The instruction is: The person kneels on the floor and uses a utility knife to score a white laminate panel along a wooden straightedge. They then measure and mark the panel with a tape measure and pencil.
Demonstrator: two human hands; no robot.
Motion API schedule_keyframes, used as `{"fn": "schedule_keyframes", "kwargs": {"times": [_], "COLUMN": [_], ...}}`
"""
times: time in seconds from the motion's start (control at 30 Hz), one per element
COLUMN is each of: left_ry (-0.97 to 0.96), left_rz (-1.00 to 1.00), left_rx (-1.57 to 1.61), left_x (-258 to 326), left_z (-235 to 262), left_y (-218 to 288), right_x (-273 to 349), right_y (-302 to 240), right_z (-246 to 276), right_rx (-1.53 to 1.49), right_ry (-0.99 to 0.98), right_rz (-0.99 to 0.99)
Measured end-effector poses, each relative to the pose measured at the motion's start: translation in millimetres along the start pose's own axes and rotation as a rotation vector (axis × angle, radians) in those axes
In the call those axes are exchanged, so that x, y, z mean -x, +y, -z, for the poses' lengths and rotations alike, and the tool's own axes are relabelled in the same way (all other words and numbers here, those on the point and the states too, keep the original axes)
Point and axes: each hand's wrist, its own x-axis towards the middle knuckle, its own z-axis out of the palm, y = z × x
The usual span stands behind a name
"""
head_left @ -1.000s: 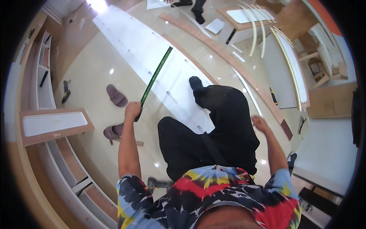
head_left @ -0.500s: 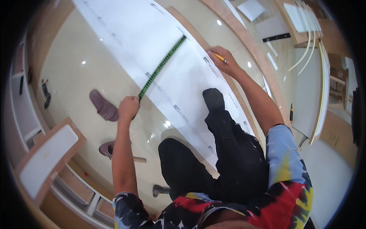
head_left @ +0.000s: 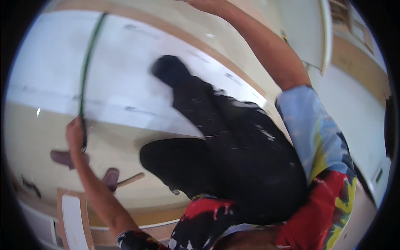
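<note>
My left hand [head_left: 76, 134] is closed round the near end of a green tape measure [head_left: 88, 58]. Its blade stretches across a long white-covered board [head_left: 125, 79] to the board's far, brown-edged side. At the top edge of the picture is my right hand [head_left: 204, 4], past the board's far edge; its fingers are cut off and blurred, so whether the pencil seen earlier is still in it does not show. One black-clad foot [head_left: 171, 68] rests on the white covering.
Two brown slippers [head_left: 63, 158] [head_left: 110, 178] lie on the floor near my left forearm, beside a wooden handle [head_left: 131, 180]. A black tool [head_left: 31, 186] lies far left. Lower left stands a wood-framed white panel [head_left: 73, 221]; pale panels [head_left: 354, 108] lean at right.
The view has swung right, so the board and tape measure appear further left. My right hand, earlier holding a yellow pencil by the board's edge, is now at the picture's top. My left keeps the tape measure.
</note>
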Motion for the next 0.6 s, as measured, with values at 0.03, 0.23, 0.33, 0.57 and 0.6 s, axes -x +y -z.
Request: {"fn": "schedule_keyframes", "kwargs": {"times": [0.03, 0.23, 0.33, 0.57, 0.6], "left_ry": [0.011, -0.035, -0.028, -0.033, 0.018], "left_rz": [0.058, 0.044, 0.023, 0.124, 0.146], "left_rx": [0.06, -0.118, -0.077, -0.013, -0.076], "left_x": [-7, -9, -5, 1, 0], "left_z": [5, 36, 28, 16, 23], "left_y": [-9, 8, -3, 19, -2], "right_x": [2, 96, 152, 190, 174], "right_y": [-2, -25, -26, 46, 42], "right_z": [15, 127, 153, 105, 85], "right_rx": [0.085, 0.187, 0.224, 0.059, 0.046], "right_ry": [-0.069, -0.244, -0.19, -0.004, -0.03], "right_rz": [0.129, 0.162, -0.001, -0.364, -0.382]}}
